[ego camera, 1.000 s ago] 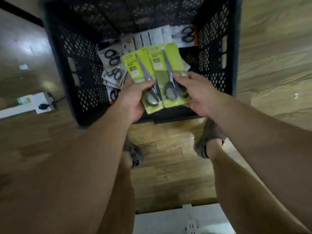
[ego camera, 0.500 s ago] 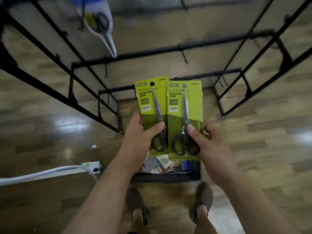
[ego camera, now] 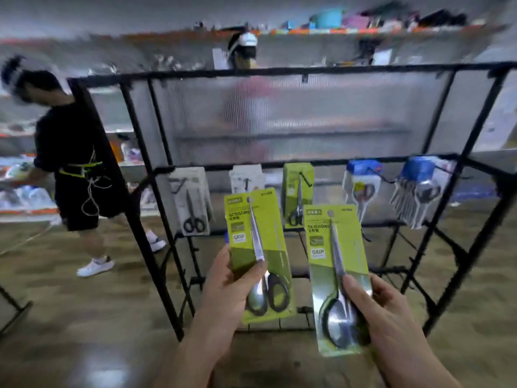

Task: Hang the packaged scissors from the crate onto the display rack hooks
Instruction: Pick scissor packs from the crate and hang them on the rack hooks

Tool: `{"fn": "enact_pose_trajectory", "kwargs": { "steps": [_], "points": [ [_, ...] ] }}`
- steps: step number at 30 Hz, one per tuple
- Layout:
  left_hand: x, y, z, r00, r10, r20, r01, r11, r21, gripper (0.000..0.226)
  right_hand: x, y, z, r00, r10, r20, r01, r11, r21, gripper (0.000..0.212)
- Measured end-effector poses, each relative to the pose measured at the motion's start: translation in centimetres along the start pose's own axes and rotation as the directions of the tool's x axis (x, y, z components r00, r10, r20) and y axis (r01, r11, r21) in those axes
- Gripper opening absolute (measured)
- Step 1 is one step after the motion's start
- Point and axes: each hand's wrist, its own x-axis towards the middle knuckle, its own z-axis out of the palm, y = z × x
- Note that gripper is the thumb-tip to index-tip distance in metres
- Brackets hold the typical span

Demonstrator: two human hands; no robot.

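Observation:
My left hand (ego camera: 226,292) holds one green scissors pack (ego camera: 258,247) by its lower left edge, thumb across the front. In my right hand (ego camera: 383,312) is a second green scissors pack (ego camera: 335,264), held a little lower and to the right. Both packs stand upright in front of the black display rack (ego camera: 156,208). On the rack's middle rail hang a white scissors pack (ego camera: 191,200), another white pack (ego camera: 246,177), a green pack (ego camera: 297,191) and two blue-topped packs (ego camera: 361,186), (ego camera: 419,189). The crate is out of view.
A person in black (ego camera: 75,163) walks past the rack's left side. Behind the translucent panel (ego camera: 279,116) stands another person (ego camera: 246,51). Store shelves with goods (ego camera: 363,23) line the back. Lower rack rails with bare hooks (ego camera: 391,242) sit behind the packs. Wooden floor (ego camera: 70,317) lies around.
The view has swung up from the crate to the rack. Both hands have lifted the green packs and moved them apart, the right one now lower.

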Motion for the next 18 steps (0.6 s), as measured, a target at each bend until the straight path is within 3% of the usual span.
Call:
{"fn": "enact_pose_trajectory", "kwargs": {
  "steps": [5,9,13,18],
  "points": [
    [-0.7,3.2,1.9,0.994,0.065,0.089,-0.064,0.998,-0.016,0.023,-1.2,-2.5,0.4,0.994,-0.106,0.000,0.106,0.992,-0.070,0.011],
    [-1.1,4.4,4.5,0.987,0.092,0.134,-0.090,0.996,-0.016,0.038,-1.4,-4.1,-0.7,0.981,-0.180,-0.068,0.173,0.980,-0.099,0.032],
    [-1.1,4.3,6.7,0.986,0.089,0.144,-0.089,0.996,-0.006,0.031,-1.5,-4.9,-2.8,0.984,-0.146,-0.107,0.139,0.988,-0.073,0.016],
    [-0.9,3.3,9.0,0.990,0.084,0.111,-0.090,0.995,0.048,0.029,-0.8,-4.2,-5.6,0.992,-0.081,-0.100,0.078,0.996,-0.035,0.017]
  ]
}}
